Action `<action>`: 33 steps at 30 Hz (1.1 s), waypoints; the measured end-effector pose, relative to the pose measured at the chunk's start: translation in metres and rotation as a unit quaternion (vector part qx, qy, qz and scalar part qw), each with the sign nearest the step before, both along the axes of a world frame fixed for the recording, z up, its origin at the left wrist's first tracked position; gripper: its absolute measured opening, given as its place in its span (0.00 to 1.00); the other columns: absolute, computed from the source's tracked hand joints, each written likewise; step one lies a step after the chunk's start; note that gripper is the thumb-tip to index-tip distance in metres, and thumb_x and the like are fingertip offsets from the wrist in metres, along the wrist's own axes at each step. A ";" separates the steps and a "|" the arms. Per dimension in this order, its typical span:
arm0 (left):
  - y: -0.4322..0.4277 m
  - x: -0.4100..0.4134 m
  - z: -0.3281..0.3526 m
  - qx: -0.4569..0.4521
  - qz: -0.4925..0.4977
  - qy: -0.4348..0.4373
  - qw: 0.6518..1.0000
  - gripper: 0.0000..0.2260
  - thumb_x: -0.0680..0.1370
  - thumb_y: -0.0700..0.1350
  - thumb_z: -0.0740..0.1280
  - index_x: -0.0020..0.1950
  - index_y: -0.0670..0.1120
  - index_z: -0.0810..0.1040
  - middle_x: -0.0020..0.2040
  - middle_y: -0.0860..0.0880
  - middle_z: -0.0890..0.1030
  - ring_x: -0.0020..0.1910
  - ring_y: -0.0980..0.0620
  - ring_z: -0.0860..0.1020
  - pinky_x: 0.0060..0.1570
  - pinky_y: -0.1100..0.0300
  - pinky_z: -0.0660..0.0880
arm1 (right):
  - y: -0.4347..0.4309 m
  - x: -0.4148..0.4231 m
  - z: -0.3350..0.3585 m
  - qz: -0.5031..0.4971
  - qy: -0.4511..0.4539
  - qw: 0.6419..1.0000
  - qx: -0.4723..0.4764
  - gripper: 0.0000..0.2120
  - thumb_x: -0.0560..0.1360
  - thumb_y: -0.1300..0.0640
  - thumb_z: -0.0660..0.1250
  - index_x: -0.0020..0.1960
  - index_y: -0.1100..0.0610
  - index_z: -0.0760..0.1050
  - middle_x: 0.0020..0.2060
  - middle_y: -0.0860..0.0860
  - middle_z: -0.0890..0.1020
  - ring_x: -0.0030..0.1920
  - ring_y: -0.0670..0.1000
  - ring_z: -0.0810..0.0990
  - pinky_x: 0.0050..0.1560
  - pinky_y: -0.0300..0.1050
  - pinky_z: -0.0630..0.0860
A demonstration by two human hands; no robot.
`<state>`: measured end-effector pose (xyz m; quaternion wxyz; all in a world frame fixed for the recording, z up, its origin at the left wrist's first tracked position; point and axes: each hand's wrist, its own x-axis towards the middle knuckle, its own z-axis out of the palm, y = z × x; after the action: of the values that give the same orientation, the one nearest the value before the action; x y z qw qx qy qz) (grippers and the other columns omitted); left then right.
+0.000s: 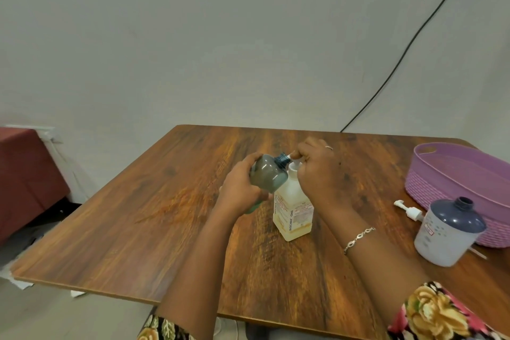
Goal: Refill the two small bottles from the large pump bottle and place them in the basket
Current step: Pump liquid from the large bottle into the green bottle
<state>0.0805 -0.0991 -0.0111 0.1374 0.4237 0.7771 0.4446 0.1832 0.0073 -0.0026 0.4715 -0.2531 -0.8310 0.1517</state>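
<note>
Hands meet over the middle of the table (pixel 165 201) in my head view. My left hand (pixel 240 188) is wrapped round a small green bottle (pixel 266 172), tipped on its side with its open dark neck at the white spout. My right hand (pixel 320 171) has its fingers curled over the pump head of the large pump bottle (pixel 292 212), which stands upright on the table just below and holds pale yellowish liquid. To my right, the second small bottle (pixel 448 232), pale with a dark blue shoulder and an open neck, stands upright against the purple woven basket (pixel 430 182). A loose white pump top (pixel 408 210) lies on the table just beside that bottle. A bracelet (pixel 358 239) sits on my right wrist.
</note>
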 end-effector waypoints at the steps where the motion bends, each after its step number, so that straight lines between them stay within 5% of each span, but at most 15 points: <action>1: -0.001 0.001 0.000 -0.001 -0.002 -0.003 1.000 0.36 0.66 0.37 0.75 0.70 0.54 0.65 0.55 0.56 0.67 0.53 0.53 0.69 0.52 0.52 0.72 | 0.000 0.000 -0.001 0.000 -0.001 1.000 -0.006 0.08 0.65 0.73 0.60 0.34 0.67 0.76 0.34 0.57 0.77 0.40 0.56 0.72 0.37 0.47 0.65; 8: -0.002 0.001 0.009 0.001 -0.008 -0.003 1.000 0.36 0.66 0.37 0.74 0.70 0.53 0.66 0.59 0.51 0.71 0.55 0.50 0.71 0.56 0.46 0.73 | 0.008 0.004 0.018 0.023 0.004 0.999 -0.036 0.09 0.68 0.72 0.61 0.37 0.65 0.80 0.35 0.56 0.80 0.39 0.53 0.75 0.41 0.45 0.71; 15: 0.001 0.002 0.001 -0.006 -0.010 -0.004 1.000 0.36 0.66 0.37 0.75 0.70 0.55 0.65 0.55 0.56 0.67 0.54 0.52 0.69 0.58 0.46 0.72 | -0.002 -0.002 -0.011 -0.008 0.048 0.999 0.001 0.11 0.64 0.67 0.55 0.34 0.66 0.77 0.33 0.57 0.77 0.37 0.52 0.70 0.34 0.40 0.61; 20: 0.002 0.003 0.006 0.005 -0.011 -0.022 1.000 0.36 0.66 0.36 0.74 0.70 0.54 0.65 0.52 0.56 0.67 0.52 0.53 0.69 0.51 0.53 0.72 | 0.007 0.001 0.007 0.030 0.053 0.998 -0.034 0.08 0.68 0.71 0.61 0.38 0.66 0.80 0.35 0.57 0.79 0.37 0.55 0.75 0.43 0.51 0.73; 27: 0.004 0.003 0.007 -0.017 -0.002 -0.005 1.000 0.36 0.66 0.37 0.75 0.70 0.55 0.66 0.55 0.53 0.68 0.57 0.48 0.71 0.58 0.44 0.72 | -0.001 -0.001 -0.001 0.005 0.057 0.998 0.003 0.10 0.62 0.69 0.56 0.32 0.67 0.77 0.31 0.58 0.77 0.34 0.55 0.73 0.37 0.43 0.64; 33: 0.000 0.000 0.012 -0.006 -0.002 -0.004 1.000 0.36 0.65 0.37 0.75 0.69 0.54 0.67 0.56 0.55 0.69 0.58 0.49 0.71 0.61 0.41 0.69 | 0.007 0.000 0.013 0.022 0.070 0.997 -0.024 0.11 0.67 0.74 0.60 0.36 0.67 0.80 0.33 0.59 0.80 0.36 0.56 0.77 0.40 0.49 0.73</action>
<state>0.0810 -0.0990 0.0009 0.1440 0.4229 0.7780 0.4417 0.1836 0.0139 0.0108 0.5191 -0.2345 -0.7974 0.1994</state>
